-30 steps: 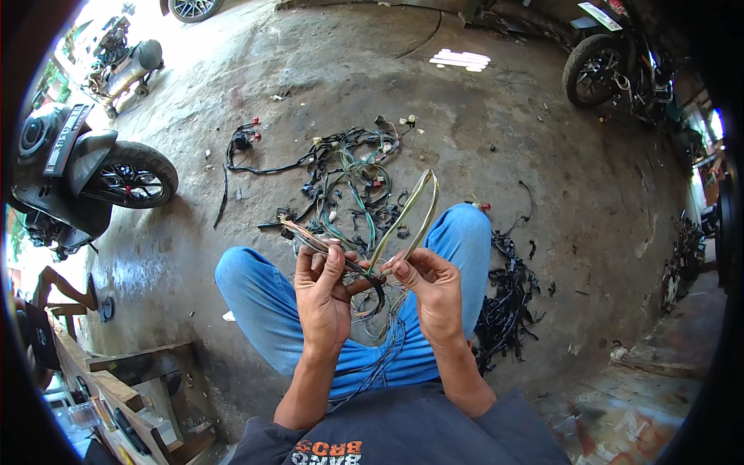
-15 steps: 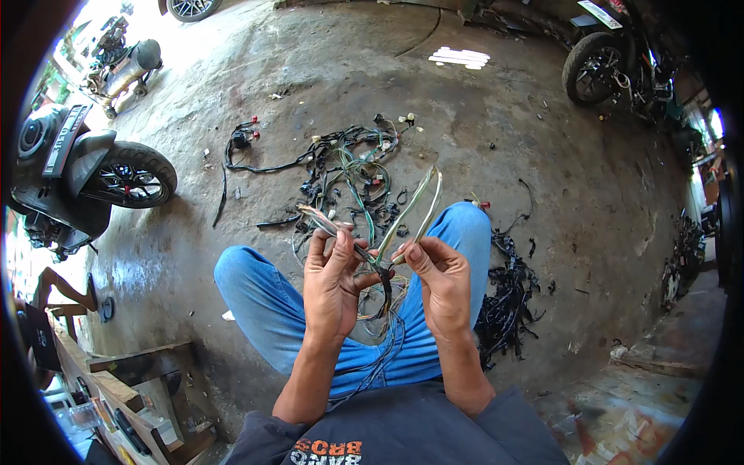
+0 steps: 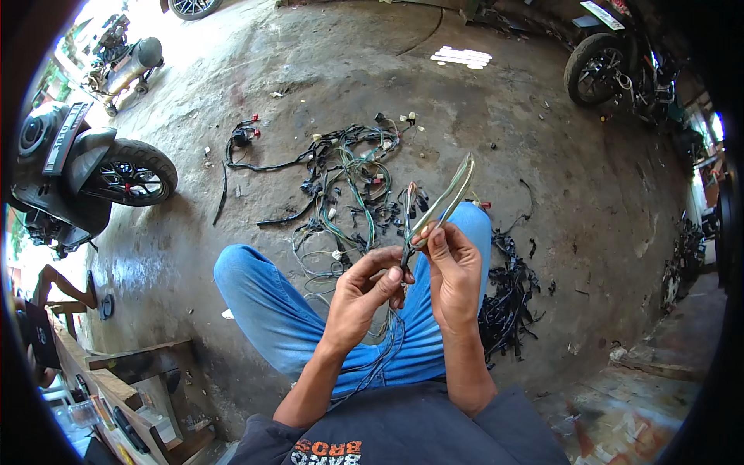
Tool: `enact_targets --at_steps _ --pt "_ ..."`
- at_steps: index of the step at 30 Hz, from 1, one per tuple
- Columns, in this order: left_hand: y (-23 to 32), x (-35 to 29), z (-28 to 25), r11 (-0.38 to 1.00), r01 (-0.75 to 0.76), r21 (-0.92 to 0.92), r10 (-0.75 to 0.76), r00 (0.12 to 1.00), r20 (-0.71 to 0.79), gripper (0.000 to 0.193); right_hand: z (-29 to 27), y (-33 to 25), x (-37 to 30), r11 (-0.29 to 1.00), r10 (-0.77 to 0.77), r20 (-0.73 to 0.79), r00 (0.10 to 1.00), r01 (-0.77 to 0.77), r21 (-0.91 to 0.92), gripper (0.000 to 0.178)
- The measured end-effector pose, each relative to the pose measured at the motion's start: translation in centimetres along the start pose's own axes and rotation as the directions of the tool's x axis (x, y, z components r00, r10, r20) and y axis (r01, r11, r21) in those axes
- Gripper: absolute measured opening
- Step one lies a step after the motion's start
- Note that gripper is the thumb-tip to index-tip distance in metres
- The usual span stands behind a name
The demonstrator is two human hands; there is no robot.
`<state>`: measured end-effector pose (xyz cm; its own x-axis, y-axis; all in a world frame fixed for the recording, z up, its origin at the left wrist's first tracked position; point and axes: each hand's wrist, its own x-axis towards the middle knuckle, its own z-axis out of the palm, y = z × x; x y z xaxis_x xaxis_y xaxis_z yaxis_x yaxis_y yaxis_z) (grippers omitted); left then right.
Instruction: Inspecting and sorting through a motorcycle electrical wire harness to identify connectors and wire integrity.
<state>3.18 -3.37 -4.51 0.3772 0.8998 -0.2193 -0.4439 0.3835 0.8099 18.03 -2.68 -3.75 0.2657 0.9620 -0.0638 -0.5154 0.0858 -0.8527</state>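
Observation:
Between my knees I hold a bundle of wires. My left hand [image 3: 364, 294] is closed around its black-wrapped stem, just below where the strands split. My right hand [image 3: 452, 271] pinches a looped bunch of pale green and white wires [image 3: 456, 188] that rises up and to the right. A second branch with reddish ends [image 3: 411, 194] stands up beside it, between the two hands. Thin dark wires [image 3: 377, 358] trail from the bundle down over my lap. On the floor beyond lies a tangled wiring harness [image 3: 353, 167] with black, green and white wires and several connectors.
Black scraps of stripped covering [image 3: 508, 310] are heaped beside my right knee. A scooter's wheel [image 3: 132, 174] stands at left, a motorcycle's wheel [image 3: 595, 68] at far right. Near the lower left is a wooden bench frame [image 3: 139, 360]. A cylindrical tank [image 3: 136, 62] sits at the far left.
My left hand has moved right and down from the reddish-ended branch onto the black-wrapped stem. That branch now points upward. My right hand has risen slightly with the pale wire loop.

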Motion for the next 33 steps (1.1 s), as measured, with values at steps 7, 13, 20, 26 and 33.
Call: enact_targets --at_steps 7,13,20,26,33 --pt "-1.1 -0.8 1.2 0.986 -0.151 0.074 0.154 0.987 -0.037 0.032 -0.1 -0.1 -0.8 0.994 -0.022 0.097 0.995 0.011 0.112 0.024" --pt "-1.5 -1.0 1.4 0.97 -0.242 -0.024 0.24 0.969 -0.057 0.025 0.5 -0.5 -1.3 0.987 0.017 0.142 0.99 -0.04 0.158 0.022" --pt "-1.4 -1.4 1.2 0.959 -0.176 -0.224 0.165 0.984 -0.071 0.024 0.8 -0.1 -1.4 0.946 0.127 0.146 0.981 -0.164 0.279 0.02" --pt "-0.9 -1.2 1.5 0.97 -0.208 -0.123 0.197 0.976 -0.092 0.02 0.2 0.5 -1.6 0.829 0.253 0.168 0.953 -0.303 0.47 0.019" --pt "1.3 -1.6 2.1 0.818 -0.269 0.508 0.356 0.931 -0.081 0.017 1.0 -1.0 -1.1 0.918 0.138 0.233 0.963 -0.213 0.336 0.033"
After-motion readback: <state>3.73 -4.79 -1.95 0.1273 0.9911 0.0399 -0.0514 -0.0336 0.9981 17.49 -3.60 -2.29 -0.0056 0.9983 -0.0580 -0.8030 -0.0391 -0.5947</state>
